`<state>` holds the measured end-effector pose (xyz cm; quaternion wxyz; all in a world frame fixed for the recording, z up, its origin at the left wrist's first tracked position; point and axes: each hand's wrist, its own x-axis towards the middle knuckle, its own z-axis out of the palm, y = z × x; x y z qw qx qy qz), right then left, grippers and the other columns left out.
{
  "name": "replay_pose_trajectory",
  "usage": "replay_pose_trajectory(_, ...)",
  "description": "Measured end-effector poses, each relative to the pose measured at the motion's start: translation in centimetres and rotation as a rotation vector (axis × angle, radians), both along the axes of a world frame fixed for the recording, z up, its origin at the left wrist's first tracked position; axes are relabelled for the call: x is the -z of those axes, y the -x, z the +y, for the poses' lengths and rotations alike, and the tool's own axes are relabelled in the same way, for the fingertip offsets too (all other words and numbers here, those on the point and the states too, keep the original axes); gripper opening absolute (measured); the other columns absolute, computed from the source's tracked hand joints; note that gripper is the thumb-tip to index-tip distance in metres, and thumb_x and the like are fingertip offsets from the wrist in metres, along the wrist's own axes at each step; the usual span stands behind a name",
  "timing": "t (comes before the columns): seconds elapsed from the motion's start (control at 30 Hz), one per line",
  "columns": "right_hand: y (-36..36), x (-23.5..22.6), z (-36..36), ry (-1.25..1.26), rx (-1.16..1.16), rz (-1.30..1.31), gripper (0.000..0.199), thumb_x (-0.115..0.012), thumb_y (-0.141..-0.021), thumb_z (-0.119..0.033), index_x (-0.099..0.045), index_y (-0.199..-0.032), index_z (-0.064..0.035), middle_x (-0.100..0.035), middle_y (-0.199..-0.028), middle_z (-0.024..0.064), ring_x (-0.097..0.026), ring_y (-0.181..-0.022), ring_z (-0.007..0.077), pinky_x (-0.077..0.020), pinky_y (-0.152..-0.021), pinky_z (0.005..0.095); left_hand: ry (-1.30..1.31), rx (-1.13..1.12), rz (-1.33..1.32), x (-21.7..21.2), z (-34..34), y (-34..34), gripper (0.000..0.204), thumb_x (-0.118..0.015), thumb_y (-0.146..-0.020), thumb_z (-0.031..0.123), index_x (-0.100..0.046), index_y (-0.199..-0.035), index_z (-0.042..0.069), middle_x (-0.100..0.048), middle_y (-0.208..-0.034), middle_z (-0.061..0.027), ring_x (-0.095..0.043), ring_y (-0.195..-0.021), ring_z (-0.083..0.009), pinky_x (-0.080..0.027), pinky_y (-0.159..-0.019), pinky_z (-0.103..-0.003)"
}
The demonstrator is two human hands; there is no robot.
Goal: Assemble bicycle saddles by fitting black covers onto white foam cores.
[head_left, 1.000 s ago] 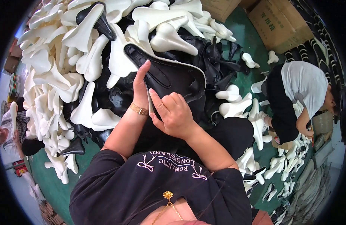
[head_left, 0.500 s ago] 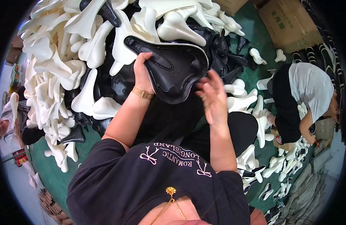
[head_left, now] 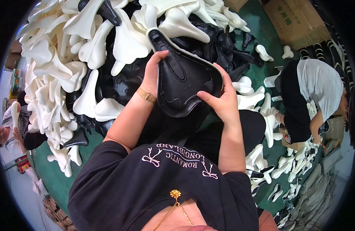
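Between my hands is a bicycle saddle, its black hollow underside facing me and a thin white rim showing along its edge. The narrow nose points up and away to the left; the wide end is toward me. My left hand grips the left edge near the nose, thumb on top. My right hand is closed on the right side of the wide end, its thumb pressing the black face and its fingers wrapped behind. Just beyond lie loose white saddle pads and black saddle shells.
A big heap of white saddle pads rises at the left. Cardboard boxes stand at the far right. One person bends over more white pieces at the right; another person sits at the left edge. The floor is green.
My right hand, earlier apart from the saddle with fingers spread, has taken hold of its wide end. The saddle has turned, its nose swinging up and right, and shifted slightly nearer me.
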<state>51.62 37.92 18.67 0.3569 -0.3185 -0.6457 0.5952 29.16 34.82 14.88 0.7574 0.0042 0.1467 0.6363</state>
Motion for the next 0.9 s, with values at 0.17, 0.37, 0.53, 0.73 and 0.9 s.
replay_pose_trajectory(0.17, -0.4, -1.3, -0.4, -0.09, 0.089, -0.225, 0.076, -0.087, -0.063, -0.02, -0.05, -0.125, 0.0015, -0.064, -0.11, 0.0113, -0.061, -0.099, 0.0163, -0.0477, -0.089, 0.0284, -0.018, 0.173, -0.071, 0.7, 1.1, -0.1, 0.048, -0.043, -0.097, 0.044, -0.063, -0.107, 0.001, -0.068, -0.102, -0.0164, -0.067, -0.09, -0.0282, -0.053, -0.085, -0.039)
replay_pose_trajectory(0.37, -1.1, -0.5, -0.4, -0.147, 0.233, -0.364, 0.073, -0.087, -0.063, -0.03, -0.052, -0.118, 0.0027, -0.067, -0.103, 0.011, -0.064, -0.092, 0.0167, -0.0499, -0.083, 0.0281, -0.019, 0.16, 0.427, -0.7, 0.8, -0.5, 0.044, -0.046, -0.098, 0.038, -0.055, -0.123, 0.002, -0.065, -0.112, -0.0117, -0.065, -0.096, -0.0231, -0.053, -0.087, -0.035)
replay_pose_trajectory(0.53, -1.2, 0.2, -0.1, -0.205, 0.298, -0.37, 0.076, -0.087, -0.062, -0.036, -0.049, -0.115, 0.0023, -0.068, -0.099, 0.0143, -0.066, -0.09, 0.0199, -0.0514, -0.081, 0.0299, -0.265, 0.082, 1.769, -3.1, -2.4, -1.6, 0.117, -0.087, -0.063, 0.034, -0.014, -0.143, -0.01, -0.042, -0.136, -0.0277, -0.042, -0.129, -0.0301, -0.034, -0.105, -0.033)
replay_pose_trajectory(0.73, -1.4, 0.2, -0.4, -0.207, 0.288, -0.424, 0.071, -0.087, -0.063, -0.031, -0.05, -0.114, 0.0019, -0.068, -0.101, 0.0146, -0.066, -0.091, 0.0214, -0.0509, -0.081, 0.0302, -0.453, -0.017, 1.802, -3.3, -2.9, -1.7, 0.113, -0.087, -0.059, 0.034, -0.022, -0.143, -0.004, -0.045, -0.133, -0.0282, -0.046, -0.125, -0.0333, -0.037, -0.104, -0.035)
replay_pose_trajectory(0.9, -1.7, 1.8, 0.5, -0.176, 0.286, -0.37, 0.069, -0.087, -0.066, -0.025, -0.049, -0.118, 0.0003, -0.065, -0.105, 0.0114, -0.062, -0.095, 0.0175, -0.0491, -0.084, 0.0284, -0.345, 0.011, 1.92, -3.5, -2.6, -2.7, 0.105, -0.088, -0.06, 0.03, -0.029, -0.141, 0.0, -0.051, -0.129, -0.0234, -0.052, -0.119, -0.0311, -0.04, -0.101, -0.036)
